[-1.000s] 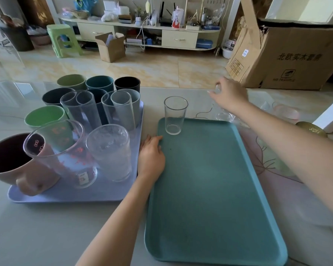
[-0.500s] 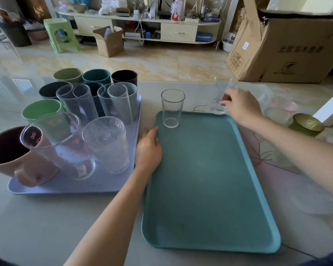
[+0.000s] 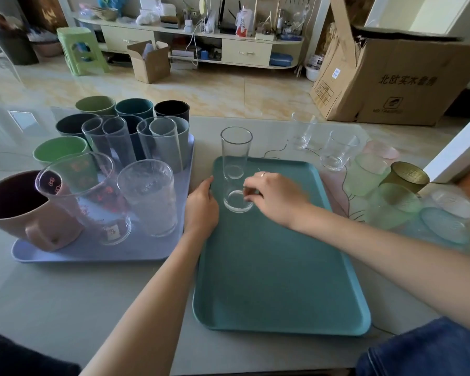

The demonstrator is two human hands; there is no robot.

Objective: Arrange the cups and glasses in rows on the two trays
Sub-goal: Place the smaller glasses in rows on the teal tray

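Glass [image 3: 238, 200] under right hand [image 3: 276, 198] — left hand [image 3: 201, 207] beside, on teal tray [image 3: 277, 280].

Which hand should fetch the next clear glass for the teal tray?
Right. The right hand is setting a glass down, and the loose clear glasses stand on its side. The left hand rests on the teal tray edge.

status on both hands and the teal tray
Right hand setting clear glass on teal tray. Left hand steadies its edge. Nothing blocking.
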